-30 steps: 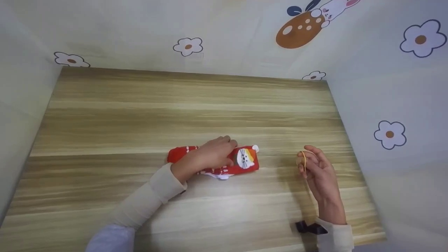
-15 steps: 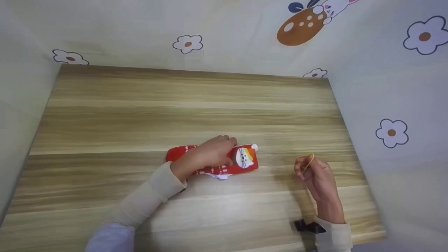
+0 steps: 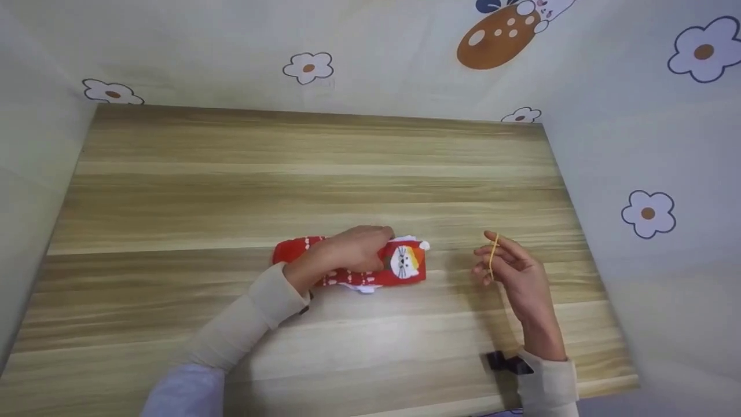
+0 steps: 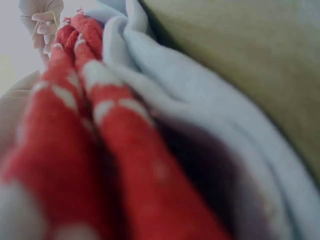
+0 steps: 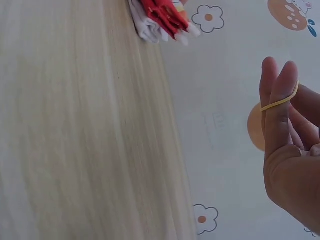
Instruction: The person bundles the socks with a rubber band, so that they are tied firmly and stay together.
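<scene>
A bundle of red socks [image 3: 289, 251] with white marks and a cat face lies lengthwise on the table. My left hand [image 3: 356, 249] lies across its middle and grips it, hiding part of the pattern. Folded red layers [image 4: 125, 125] run beside a white cloth layer [image 4: 200, 90] in the left wrist view. To the right of the bundle, my right hand [image 3: 524, 284] is raised with a thin yellow rubber band [image 3: 494, 255] looped over its thumb and finger. The right wrist view shows the band [image 5: 280, 102] wrapped round two digits near their tips.
The wood-grain table [image 3: 289, 168] meets pale walls at its back and sides. Printed flowers [image 3: 648, 214] and a rabbit figure decorate these walls. A black piece [image 3: 506, 364] sits at the right cuff.
The right hand has moved slightly left, its fingers spreading so the rubber band stretches between thumb and finger. The left hand stays on the socks, with more white cloth showing at the far edge.
</scene>
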Action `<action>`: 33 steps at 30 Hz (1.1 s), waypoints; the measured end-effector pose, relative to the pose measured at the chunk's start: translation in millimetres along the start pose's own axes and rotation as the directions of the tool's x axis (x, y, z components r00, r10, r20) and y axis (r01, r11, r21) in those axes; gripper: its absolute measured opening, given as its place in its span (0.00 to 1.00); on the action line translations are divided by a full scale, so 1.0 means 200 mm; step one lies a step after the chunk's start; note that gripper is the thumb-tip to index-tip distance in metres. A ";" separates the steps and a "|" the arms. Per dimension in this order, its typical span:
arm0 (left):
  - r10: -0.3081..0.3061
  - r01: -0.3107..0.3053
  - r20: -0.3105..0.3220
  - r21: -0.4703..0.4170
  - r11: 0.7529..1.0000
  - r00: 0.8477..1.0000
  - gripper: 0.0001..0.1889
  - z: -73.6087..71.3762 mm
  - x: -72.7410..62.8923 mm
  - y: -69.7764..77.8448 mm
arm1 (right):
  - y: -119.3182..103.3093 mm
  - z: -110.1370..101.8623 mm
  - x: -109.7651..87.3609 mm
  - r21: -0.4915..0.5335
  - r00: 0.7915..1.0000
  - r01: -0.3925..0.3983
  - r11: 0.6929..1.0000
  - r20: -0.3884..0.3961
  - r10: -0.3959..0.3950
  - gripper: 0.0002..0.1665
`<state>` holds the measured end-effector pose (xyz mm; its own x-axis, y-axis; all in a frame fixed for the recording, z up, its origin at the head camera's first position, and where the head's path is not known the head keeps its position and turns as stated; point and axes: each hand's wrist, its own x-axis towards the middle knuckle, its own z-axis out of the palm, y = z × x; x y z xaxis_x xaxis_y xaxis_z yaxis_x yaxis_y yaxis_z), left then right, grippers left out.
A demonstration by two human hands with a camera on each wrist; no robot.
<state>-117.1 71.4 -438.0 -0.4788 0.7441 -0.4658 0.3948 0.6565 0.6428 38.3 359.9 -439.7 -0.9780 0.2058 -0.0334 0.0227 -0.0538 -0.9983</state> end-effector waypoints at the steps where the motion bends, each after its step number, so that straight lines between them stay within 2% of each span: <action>1: -0.005 0.005 0.003 -0.017 1.000 1.000 0.39 0.00 0.00 0.00 | 0.00 0.01 0.01 -0.033 1.000 -0.002 0.999 -0.008 0.002 0.26; 4: -0.025 0.026 0.009 -0.062 0.998 1.000 0.38 0.00 0.01 0.00 | 0.00 0.02 0.02 -0.110 1.000 -0.012 0.994 -0.012 0.010 0.27; 7: -0.018 0.018 0.001 -0.074 0.997 1.000 0.36 0.01 0.02 0.01 | 0.00 0.03 0.03 -0.166 1.000 -0.027 0.986 -0.002 0.027 0.27; 12: 0.045 -0.046 -0.012 -0.033 0.998 0.999 0.25 0.01 0.03 0.02 | -0.01 0.06 0.04 -0.274 0.999 -0.040 0.961 0.010 0.044 0.28; 15: 0.068 -0.068 -0.009 -0.027 0.997 0.998 0.22 0.01 0.03 0.03 | -0.02 0.07 0.05 -0.332 0.999 -0.040 0.942 0.013 0.047 0.28; 22: 0.092 -0.093 -0.037 -0.029 0.995 0.995 0.21 0.01 0.03 0.04 | -0.03 0.12 0.06 -0.371 0.996 -0.066 0.926 0.029 0.082 0.28; 26: 0.110 -0.113 -0.072 -0.040 0.993 0.991 0.20 0.02 0.04 0.04 | -0.04 0.14 0.07 -0.427 0.992 -0.080 0.901 0.051 0.112 0.30; 33: 0.130 -0.137 -0.114 -0.050 0.989 0.985 0.19 0.03 0.04 0.04 | -0.06 0.19 0.09 -0.474 0.974 -0.071 0.878 0.158 0.164 0.41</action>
<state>-113.9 83.9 -439.9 -0.5093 0.8045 -0.3058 0.4171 0.5415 0.7300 12.4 328.0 -427.5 -0.9813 0.0372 -0.1891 0.1880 0.4008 -0.8967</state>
